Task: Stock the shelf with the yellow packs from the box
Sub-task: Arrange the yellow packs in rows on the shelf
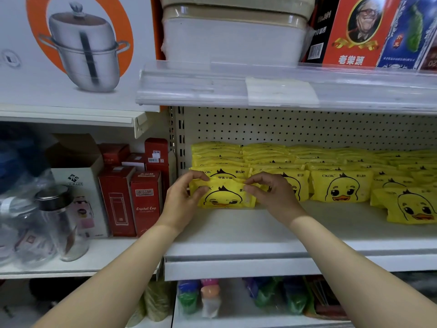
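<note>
The left grip (182, 197) and right grip (272, 192) hold one yellow pack (224, 197) by its upper corners, fingers curled over the top edge. The pack stands upright near the left end of the shelf (236, 230), just in front of another pack. Stacked packs (340, 188) run in rows back to the pegboard (283, 129) and along to the right end. The strip along the shelf's front edge is bare. In the bay to the left stand red boxes (145, 202) and glass jars (61, 223).

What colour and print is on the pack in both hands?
Bright yellow pack with a black-outlined cartoon duck face and orange beak, clearest in the head view.
</note>
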`<state>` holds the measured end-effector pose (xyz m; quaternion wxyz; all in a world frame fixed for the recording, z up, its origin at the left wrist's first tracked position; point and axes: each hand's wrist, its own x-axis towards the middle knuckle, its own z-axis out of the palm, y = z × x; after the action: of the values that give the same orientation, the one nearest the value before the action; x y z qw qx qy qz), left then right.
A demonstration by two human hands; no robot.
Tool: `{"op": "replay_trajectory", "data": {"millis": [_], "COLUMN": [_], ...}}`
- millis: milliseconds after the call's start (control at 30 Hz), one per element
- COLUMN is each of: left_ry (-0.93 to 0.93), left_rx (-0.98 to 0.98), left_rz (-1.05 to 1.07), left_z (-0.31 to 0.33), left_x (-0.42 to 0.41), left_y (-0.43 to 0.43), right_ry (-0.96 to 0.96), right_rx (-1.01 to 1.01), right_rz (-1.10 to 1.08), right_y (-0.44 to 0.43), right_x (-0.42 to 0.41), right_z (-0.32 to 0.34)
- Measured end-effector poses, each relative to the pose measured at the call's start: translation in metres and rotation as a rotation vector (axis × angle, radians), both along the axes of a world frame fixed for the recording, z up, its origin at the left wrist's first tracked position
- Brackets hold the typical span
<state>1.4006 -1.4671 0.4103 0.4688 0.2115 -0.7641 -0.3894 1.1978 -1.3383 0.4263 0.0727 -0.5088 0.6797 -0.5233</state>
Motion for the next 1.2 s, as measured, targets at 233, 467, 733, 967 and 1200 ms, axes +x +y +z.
{"op": "replay_trajectory", "data": {"millis": [233,467,733,967,1200], "left_ry": [-0.04,-0.162,-0.257,-0.312,-0.058], "left_rx": [0.014,0.007,-0.043,-0.088,0.047], "left_rz": [0.061,0.008,-0.107,0.148,0.153], "left_z": [0.004,0.011,0.021,0.026,0.021], "left_x": [0.0,0.002,-0.004,-0.017,-0.021], "left_y": [-0.002,-0.013,-0.015,-0.013,-0.027], "right_ry": [-0.016,-0.025,-0.08,-0.035,0.136], "right_rx": [-0.008,-0.006,0.011,-0.052,-0.133], "right_rz": [-0.001,-0.001,0.077,-0.07,-0.194], "right_y": [0.0,0.002,0.003,-0.01,-0.018], "right_x": [0.001,-0.005,0.0,0.001,-0.01], "right_z": [0.004,0.002,0.008,0.004,0.017]}}
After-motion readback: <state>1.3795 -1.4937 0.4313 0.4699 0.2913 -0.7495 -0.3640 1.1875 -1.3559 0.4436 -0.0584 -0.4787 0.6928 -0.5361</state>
